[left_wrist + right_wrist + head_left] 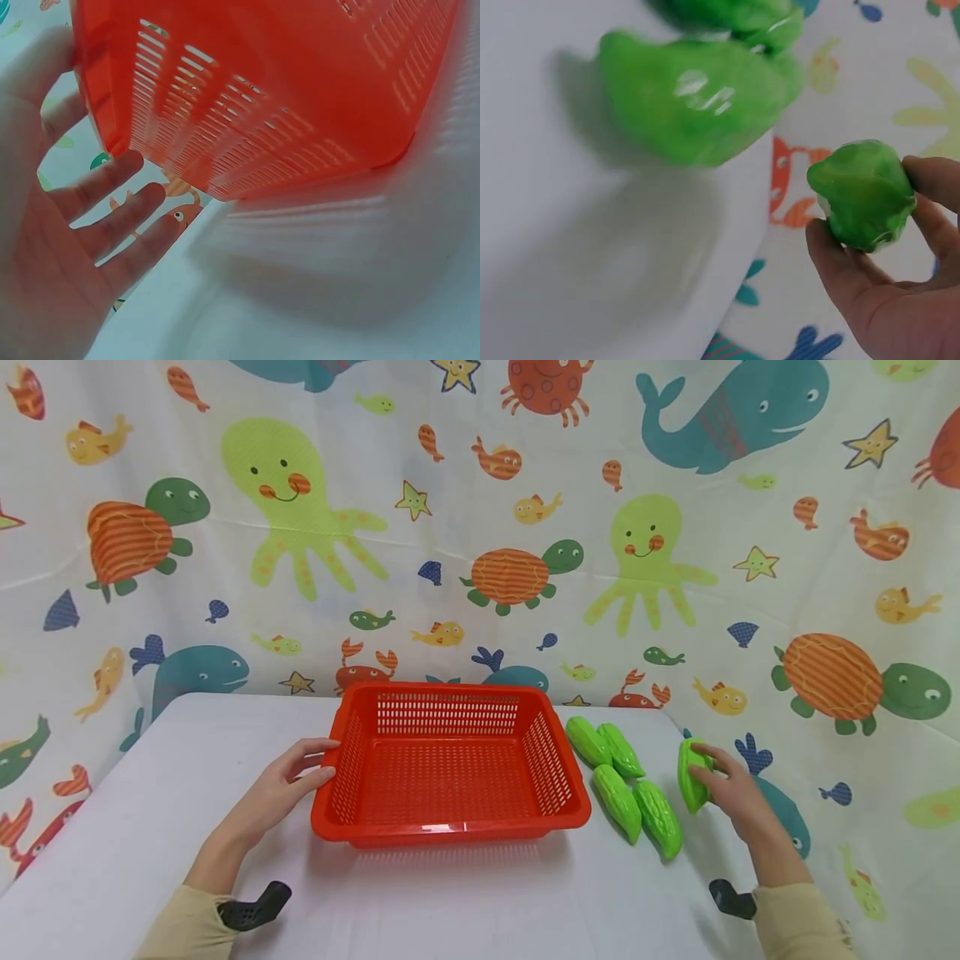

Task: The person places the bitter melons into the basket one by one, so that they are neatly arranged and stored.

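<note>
A red plastic basket (450, 831) with slotted walls stands in the middle of the table in the head view. My left hand (288, 781) touches its left rim, the other fingers spread loosely beside the slotted side wall (202, 112) in the left wrist view. At the right, my right hand (731, 789) holds a green bitter melon (692, 777) between thumb and fingers. The right wrist view shows this bitter melon (866, 195) end-on, apart from the others. Several more bitter melons (617, 802) lie between the basket and my right hand.
The white table (450, 910) ends close to my right hand. Behind it hangs a white curtain (450, 543) printed with sea animals. Dark wrist devices (255, 907) sit at both sleeves.
</note>
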Motion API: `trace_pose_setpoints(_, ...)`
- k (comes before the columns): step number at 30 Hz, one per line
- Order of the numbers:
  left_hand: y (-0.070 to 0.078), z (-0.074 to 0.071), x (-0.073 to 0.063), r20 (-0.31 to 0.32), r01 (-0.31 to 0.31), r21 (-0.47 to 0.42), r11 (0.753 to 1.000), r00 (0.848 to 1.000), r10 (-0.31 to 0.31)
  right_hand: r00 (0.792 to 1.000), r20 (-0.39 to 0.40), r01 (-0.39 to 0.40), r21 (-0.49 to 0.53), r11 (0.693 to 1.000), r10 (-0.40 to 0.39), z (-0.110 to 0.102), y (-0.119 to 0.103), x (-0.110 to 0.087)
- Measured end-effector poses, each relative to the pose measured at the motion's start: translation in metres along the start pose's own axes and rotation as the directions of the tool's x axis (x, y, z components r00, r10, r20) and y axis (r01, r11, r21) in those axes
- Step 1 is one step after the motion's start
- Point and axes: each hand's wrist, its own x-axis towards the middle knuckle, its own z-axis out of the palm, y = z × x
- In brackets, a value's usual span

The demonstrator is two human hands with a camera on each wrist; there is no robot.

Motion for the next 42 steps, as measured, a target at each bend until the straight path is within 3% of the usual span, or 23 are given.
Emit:
trace_pose_setpoints(7, 0.002, 0.0, 0.001, 0.007, 0.001, -0.008, 1.0, 1.0, -0.001, 0.99, -0.011, 0.138, 0.076, 0.987, -0.138, 0.007, -0.045, -0.008)
trace_pose_setpoints(12, 0.002, 0.0, 0.0, 0.012, 0.01, -0.012, 1.0, 1.0, -0.009, 0.963, 0.051, 0.256, 0.147, 0.955, -0.266, 0.018, -0.077, -0.012)
trace_pose_setpoints(15, 0.001, -0.001, -0.001, 0.015, 0.015, -0.013, 1.0, 1.0, -0.014, 0.947, 0.1, 0.287, 0.173, 0.942, -0.307, 0.027, -0.097, -0.014)
trace_pose_setpoints(20, 0.001, -0.001, -0.001, 0.026, 0.025, -0.014, 1.0, 0.999, -0.025, 0.924, 0.163, 0.324, 0.151, 0.934, -0.347, 0.048, -0.125, -0.013)
trace_pose_setpoints(28, 0.0, -0.001, -0.002, 0.028, 0.03, -0.023, 0.999, 0.999, -0.03, 0.91, 0.223, 0.334, 0.107, 0.936, -0.35, 0.085, -0.158, -0.009)
trace_pose_setpoints(42, 0.0, 0.001, -0.004, 0.026, 0.026, -0.018, 1.0, 0.999, -0.025, 0.854, 0.314, 0.376, 0.177, 0.91, -0.414, 0.13, -0.204, -0.001)
